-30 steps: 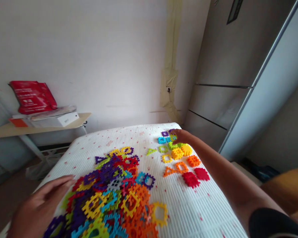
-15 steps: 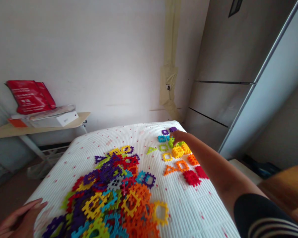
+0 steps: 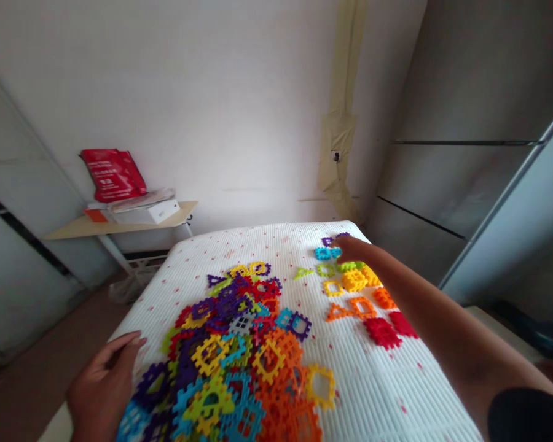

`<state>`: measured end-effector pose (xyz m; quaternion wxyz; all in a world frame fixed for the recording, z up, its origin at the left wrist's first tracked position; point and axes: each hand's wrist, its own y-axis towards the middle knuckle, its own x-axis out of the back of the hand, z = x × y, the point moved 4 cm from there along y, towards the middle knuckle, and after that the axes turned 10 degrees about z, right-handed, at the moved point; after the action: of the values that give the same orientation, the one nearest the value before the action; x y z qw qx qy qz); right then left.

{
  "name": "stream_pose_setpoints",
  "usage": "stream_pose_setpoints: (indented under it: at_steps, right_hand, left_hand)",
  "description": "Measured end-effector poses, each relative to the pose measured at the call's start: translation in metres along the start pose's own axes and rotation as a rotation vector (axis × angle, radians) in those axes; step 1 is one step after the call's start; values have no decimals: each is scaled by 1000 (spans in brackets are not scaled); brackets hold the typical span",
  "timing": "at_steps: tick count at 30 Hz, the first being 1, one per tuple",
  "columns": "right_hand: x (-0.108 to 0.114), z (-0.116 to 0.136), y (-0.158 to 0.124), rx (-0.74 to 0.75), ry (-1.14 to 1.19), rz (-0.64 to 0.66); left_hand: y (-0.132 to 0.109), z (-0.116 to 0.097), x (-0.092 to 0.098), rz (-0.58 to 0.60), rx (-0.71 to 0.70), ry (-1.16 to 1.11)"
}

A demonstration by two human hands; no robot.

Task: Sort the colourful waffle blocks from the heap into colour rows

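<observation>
A big heap of coloured interlocking plastic tiles (image 3: 239, 350) lies on a white ribbed mat (image 3: 387, 393). To its right, tiles sit sorted by colour: red (image 3: 387, 328), orange (image 3: 350, 307), yellow (image 3: 354, 281), green (image 3: 325, 270), blue (image 3: 325, 253), purple (image 3: 328, 240). My right hand (image 3: 352, 248) reaches to the far right corner, fingers down on the blue and purple tiles; whether it holds one is hidden. My left hand (image 3: 104, 383) rests at the heap's near left edge, fingers loosely curled against the mat and the tiles.
A wooden shelf (image 3: 120, 226) at the back left carries a red bag (image 3: 113, 175) and a white box (image 3: 150, 212). Grey cabinet panels (image 3: 488, 184) stand on the right. The floor (image 3: 32, 380) lies to the left of the mat.
The view has swung, shifting everything rightward in the picture. My left hand drew back off the mat's edge, then returned to the heap's left side. My right hand stays at the far corner.
</observation>
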<state>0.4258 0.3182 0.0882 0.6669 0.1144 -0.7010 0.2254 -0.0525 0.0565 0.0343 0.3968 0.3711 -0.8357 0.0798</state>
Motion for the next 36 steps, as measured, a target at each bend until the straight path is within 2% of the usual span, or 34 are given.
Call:
stream_pose_setpoints:
  at_steps: [1, 5, 9, 12, 14, 17, 24, 30, 36]
  right_hand:
    - [3, 11, -5, 23, 2, -19]
    - [2, 74, -36, 164, 97, -153]
    - [-27, 137, -62, 256, 195, -131]
    - [-52, 162, -65, 224, 210, -103]
    - [-64, 170, -63, 191, 193, -99]
    - [-78, 174, -59, 160, 179, -116]
    - [-87, 176, -62, 146, 178, -196]
    - [-87, 177, -61, 149, 163, -216]
    - [-90, 176, -59, 131, 157, -215]
  left_hand:
    - [-3, -4, 3, -33, 43, -34]
    - [-10, -29, -4, 95, -164, -89]
    - [-15, -63, -20, 292, -413, -59]
    - [-14, -89, -34, 429, -533, 8]
    - [-10, -102, -44, 509, -577, 70]
    - [-2, -112, -59, 555, -582, 137]
    - [4, -120, -85, 615, -583, 317]
    - [3, -130, -90, 618, -637, 459]
    - [10, -126, -84, 607, -635, 478]
